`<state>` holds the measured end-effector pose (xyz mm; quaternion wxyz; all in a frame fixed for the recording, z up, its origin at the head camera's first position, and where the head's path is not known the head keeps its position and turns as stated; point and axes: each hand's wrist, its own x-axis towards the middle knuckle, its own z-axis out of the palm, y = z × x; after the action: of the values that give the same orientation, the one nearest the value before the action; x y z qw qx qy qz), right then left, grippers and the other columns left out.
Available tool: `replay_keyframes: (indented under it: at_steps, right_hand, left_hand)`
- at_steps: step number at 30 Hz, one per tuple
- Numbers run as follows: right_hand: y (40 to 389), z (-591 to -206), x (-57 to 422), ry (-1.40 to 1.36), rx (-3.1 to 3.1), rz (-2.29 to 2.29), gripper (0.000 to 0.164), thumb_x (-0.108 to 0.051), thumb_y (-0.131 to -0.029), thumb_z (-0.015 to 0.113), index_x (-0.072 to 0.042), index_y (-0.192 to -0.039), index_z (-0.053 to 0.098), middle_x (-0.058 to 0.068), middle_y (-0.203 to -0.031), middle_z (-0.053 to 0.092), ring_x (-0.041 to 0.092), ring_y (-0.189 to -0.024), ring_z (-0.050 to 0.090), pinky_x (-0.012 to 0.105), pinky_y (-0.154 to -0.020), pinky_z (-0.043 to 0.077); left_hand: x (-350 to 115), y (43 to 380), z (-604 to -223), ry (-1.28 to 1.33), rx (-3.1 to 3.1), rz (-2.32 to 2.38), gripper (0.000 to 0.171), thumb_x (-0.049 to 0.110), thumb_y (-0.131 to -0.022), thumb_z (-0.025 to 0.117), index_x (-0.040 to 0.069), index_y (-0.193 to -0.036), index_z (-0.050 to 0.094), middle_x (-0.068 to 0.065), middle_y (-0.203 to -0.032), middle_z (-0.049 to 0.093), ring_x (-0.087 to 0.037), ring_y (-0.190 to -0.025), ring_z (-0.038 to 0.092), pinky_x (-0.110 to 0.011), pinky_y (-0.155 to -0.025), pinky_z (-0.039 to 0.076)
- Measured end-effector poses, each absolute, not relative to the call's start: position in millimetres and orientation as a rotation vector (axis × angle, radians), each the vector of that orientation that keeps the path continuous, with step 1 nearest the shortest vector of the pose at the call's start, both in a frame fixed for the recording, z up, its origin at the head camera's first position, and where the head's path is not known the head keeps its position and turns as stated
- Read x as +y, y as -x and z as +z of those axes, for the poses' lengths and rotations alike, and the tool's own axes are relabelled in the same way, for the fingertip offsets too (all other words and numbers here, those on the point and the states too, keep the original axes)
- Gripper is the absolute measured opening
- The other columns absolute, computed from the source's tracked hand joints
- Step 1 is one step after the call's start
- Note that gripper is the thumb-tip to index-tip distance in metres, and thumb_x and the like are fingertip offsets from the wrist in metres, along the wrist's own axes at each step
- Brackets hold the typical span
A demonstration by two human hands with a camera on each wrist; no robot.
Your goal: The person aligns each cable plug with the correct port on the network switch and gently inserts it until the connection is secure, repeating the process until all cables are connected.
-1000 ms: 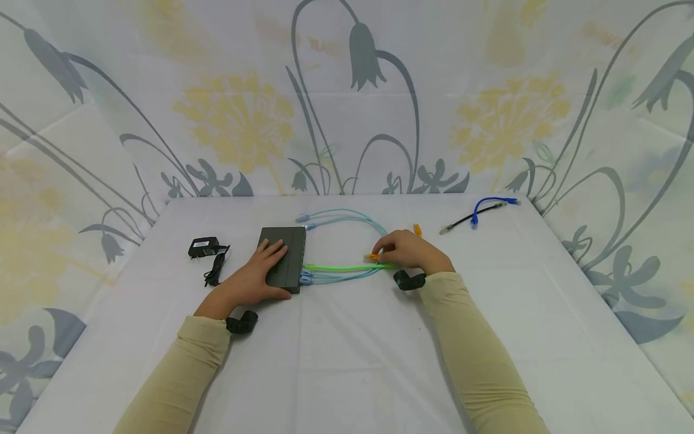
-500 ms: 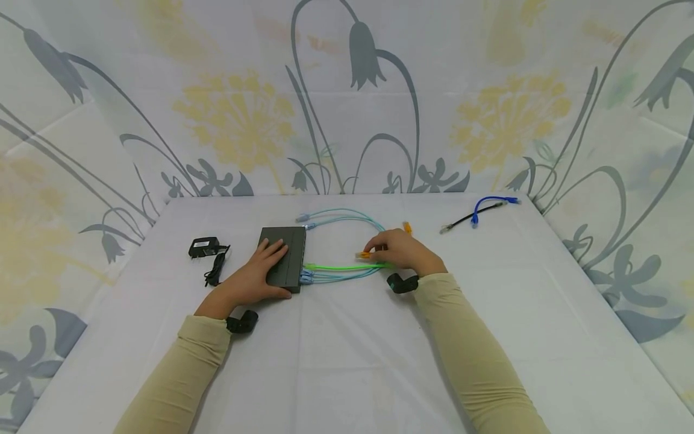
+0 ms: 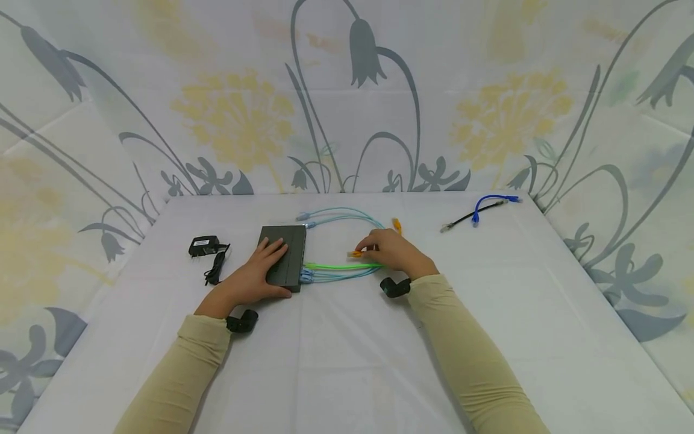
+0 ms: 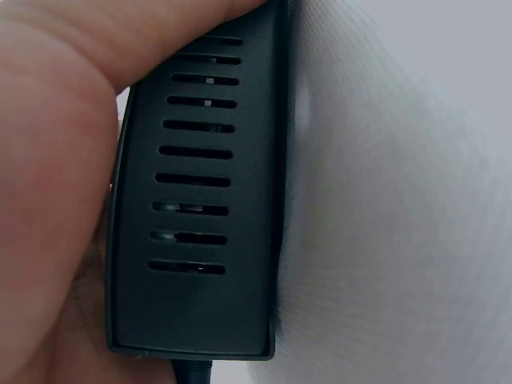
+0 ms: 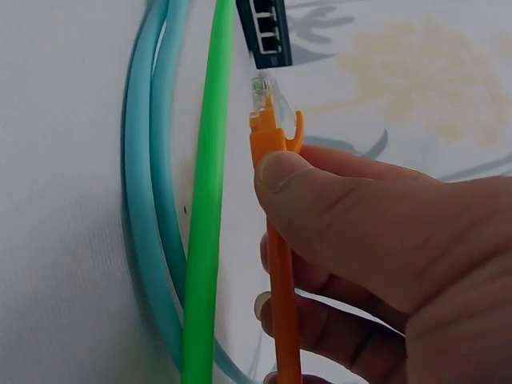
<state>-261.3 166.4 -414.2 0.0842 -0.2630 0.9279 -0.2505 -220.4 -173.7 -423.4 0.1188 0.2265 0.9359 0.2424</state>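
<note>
A dark grey network switch (image 3: 294, 253) lies on the white-covered table. My left hand (image 3: 252, 278) rests on it, fingers spread straight over the top and thumb along the near side; the left wrist view shows its vented side (image 4: 192, 184). Between thumb and fingers, my right hand (image 3: 400, 250) pinches an orange network cable (image 5: 280, 256) just behind its clear plug (image 5: 262, 92). That plug points at the switch's ports (image 5: 268, 32), with a gap between. The cable's other end (image 3: 397, 226) sticks out beyond the hand. A green cable (image 3: 338, 267) and light blue cables (image 3: 336, 280) run from the switch's right side.
Light blue plugs (image 3: 303, 217) lie loose near the switch's far right corner. A black power adapter (image 3: 203, 246) with a bundled cord (image 3: 215, 269) sits to the left. At the back right, a short black cable (image 3: 461, 221) crosses a blue one (image 3: 477, 209).
My right hand has moved left with the orange cable, bringing its plug closer to the switch. The left hand and the switch have stayed in place.
</note>
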Motion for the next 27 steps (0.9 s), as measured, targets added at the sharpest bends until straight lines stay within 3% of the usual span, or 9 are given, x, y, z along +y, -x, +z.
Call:
replay_keyframes:
  at_steps: [27]
  right_hand:
    - [258, -421, 138, 0.917, 2.865, -0.693, 0.020, -0.018, -0.092, 0.067, -0.016, -0.110, 0.075, -0.001, -0.096, 0.066, 0.011, -0.083, 0.058, 0.026, -0.075, 0.048]
  left_hand:
    - [-175, 223, -425, -0.674, 2.735, 0.704, 0.108, 0.050, -0.075, 0.080, 0.014, -0.157, 0.019, -0.007, -0.165, 0.008, -0.037, -0.151, -0.008, -0.064, -0.114, 0.021]
